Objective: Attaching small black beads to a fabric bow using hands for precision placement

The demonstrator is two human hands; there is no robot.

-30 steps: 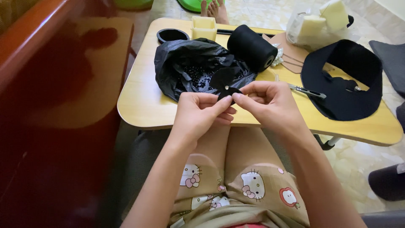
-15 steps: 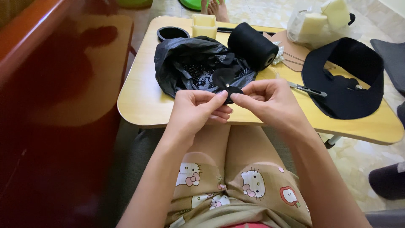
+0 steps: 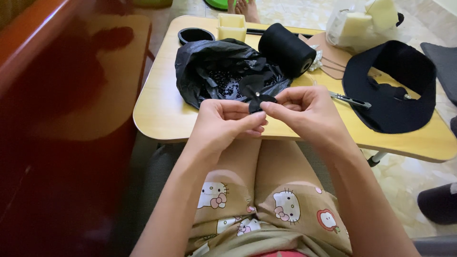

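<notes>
Pale tiled floor surrounds a low wooden lap table [image 3: 162, 114] with rounded corners, seen from above by a seated person whose knees, in cartoon-print shorts, sit under its near edge. A dark red wooden surface fills the left side of the view.

On the table's right lies a curved piece of black fabric [image 3: 390, 100], shaped like a wide open collar. Toward the middle sits a crumpled black plastic bag [image 3: 209, 66], open at the top, with small dark beads showing inside. Just behind and right of the bag lies a large spool of black thread [image 3: 285, 47] on its side. A slim metal tool [image 3: 350, 99] rests between the spool and the fabric. At the far edge stand a small yellow box [image 3: 232, 26] and a round black lid [image 3: 195, 34].

Over the near edge, the left hand [image 3: 223, 123] and right hand [image 3: 304, 112] meet fingertip to fingertip. Both are closed, pinching a small black fabric piece [image 3: 259, 100] between thumbs and forefingers. It looks folded and rounded, matte black, held just in front of the bag's opening. Finer detail cannot be made out.
</notes>
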